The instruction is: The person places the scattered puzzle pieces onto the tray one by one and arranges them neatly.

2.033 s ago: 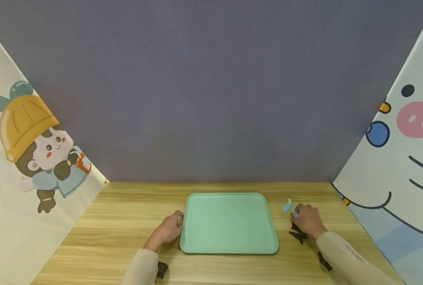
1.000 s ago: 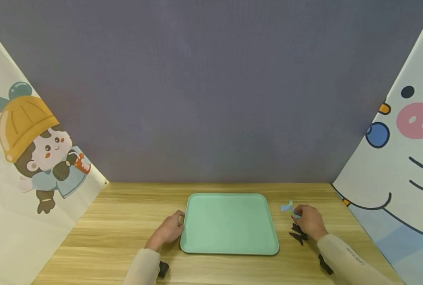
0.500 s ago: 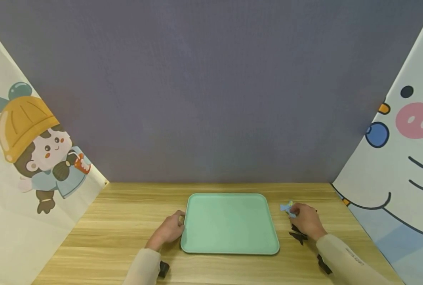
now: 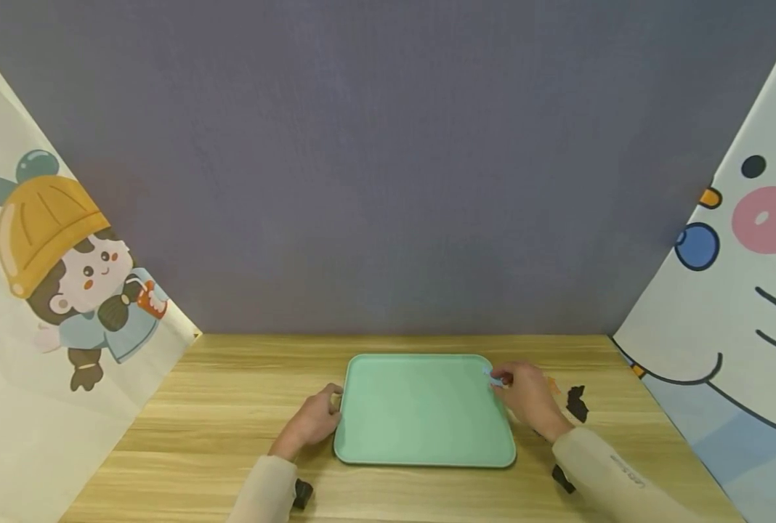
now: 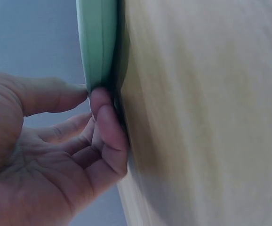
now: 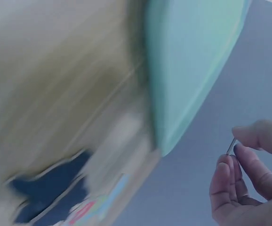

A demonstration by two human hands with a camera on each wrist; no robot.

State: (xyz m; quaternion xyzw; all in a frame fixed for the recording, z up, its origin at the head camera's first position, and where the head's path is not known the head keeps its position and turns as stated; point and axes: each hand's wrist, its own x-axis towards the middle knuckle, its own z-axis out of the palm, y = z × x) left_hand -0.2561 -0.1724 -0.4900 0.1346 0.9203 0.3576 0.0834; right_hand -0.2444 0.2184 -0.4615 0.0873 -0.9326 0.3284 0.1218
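Observation:
On the wooden table lies a mint-green tray (image 4: 423, 414). At its left side my left hand (image 4: 312, 420) grips the rim; in the left wrist view the thumb lies on the rim's upper side and curled fingers meet it from below. My right hand (image 4: 524, 396) pinches a small, flat, light-blue piece (image 4: 490, 377) over the tray's back right corner. Seen edge-on in the right wrist view, this thin piece (image 6: 231, 146) sits between thumb and fingertips. The right hand hides part of its outline.
Right of the tray lie a black flat cutout (image 4: 576, 404) and an orange piece (image 4: 553, 386), partly behind the right hand. The right wrist view shows dark cutouts (image 6: 51, 186) beside a multicoloured piece (image 6: 98, 205). A grey wall (image 4: 388, 181) stands behind the table.
My right hand has picked up the light-blue piece from the table and carried it left to the tray's corner, uncovering black and orange pieces. The left hand keeps its hold on the tray.

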